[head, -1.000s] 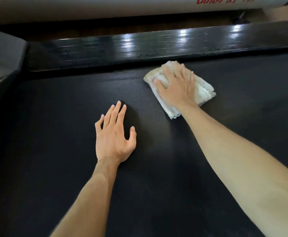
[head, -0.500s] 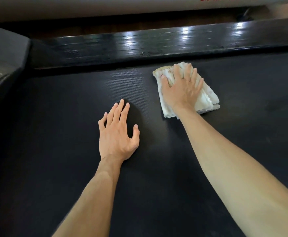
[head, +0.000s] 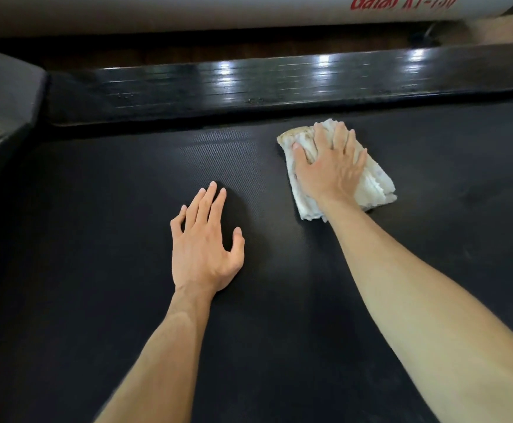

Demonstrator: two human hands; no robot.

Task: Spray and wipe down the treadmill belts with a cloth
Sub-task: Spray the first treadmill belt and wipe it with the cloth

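A folded white cloth point(head: 374, 181) is pressed flat on the black treadmill belt point(head: 96, 300) by the right hand point(head: 330, 166), fingers straight; the left hand point(head: 203, 248) is rested flat, released, nearby. A glossy side rail point(head: 249, 83) is set beyond.

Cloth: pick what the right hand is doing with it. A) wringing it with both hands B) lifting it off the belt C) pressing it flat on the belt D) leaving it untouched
C: the right hand lies spread on the cloth, flat against the belt.
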